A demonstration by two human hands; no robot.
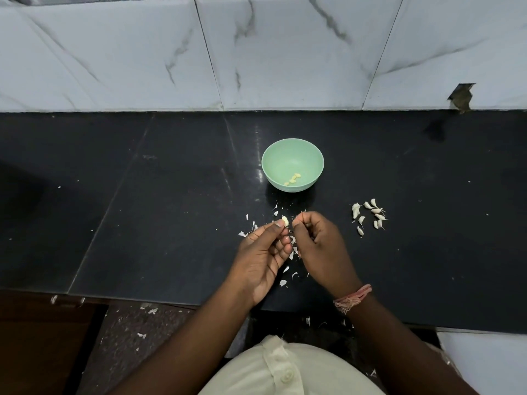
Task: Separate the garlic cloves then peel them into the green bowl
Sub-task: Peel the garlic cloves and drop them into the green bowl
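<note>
A green bowl (285,155) stands on the black counter with a few peeled yellowish cloves (293,179) inside. Just in front of it, my left hand (262,258) pinches a pale garlic clove (285,221) between thumb and fingertips. My right hand (320,243) is right beside it, fingertips pinched on a thin strip of skin (301,214) close to the clove. A cluster of several unpeeled cloves (369,213) lies to the right of my hands.
White peel scraps (288,269) litter the black counter (142,209) under and around my hands, and some lie on the floor below the front edge. A marble-tiled wall (256,52) rises behind the counter. A thread band circles my right wrist.
</note>
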